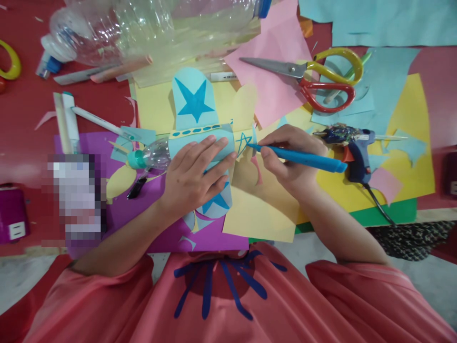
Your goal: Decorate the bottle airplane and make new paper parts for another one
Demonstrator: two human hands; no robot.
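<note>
A small clear bottle [157,155] with a green cap lies on its side, wrapped in light blue paper [200,138] with a dotted yellow band. Paper wings bearing blue stars [196,101] stick out above and below it. My left hand [198,174] rests on the wrap, its fingers apart and pressing lightly. Between the thumb and fingers of my right hand [293,157] is a blue marker [307,159]. Its tip touches the yellow paper piece [239,143] at the bottle's right end, beside a star outline.
Large clear bottles [114,33] lie at the back. Scissors [303,74] and a glue gun [357,147] are at the right, among coloured paper sheets [414,119]. White markers [71,121] and a blurred-out rectangular object [78,195] are at the left.
</note>
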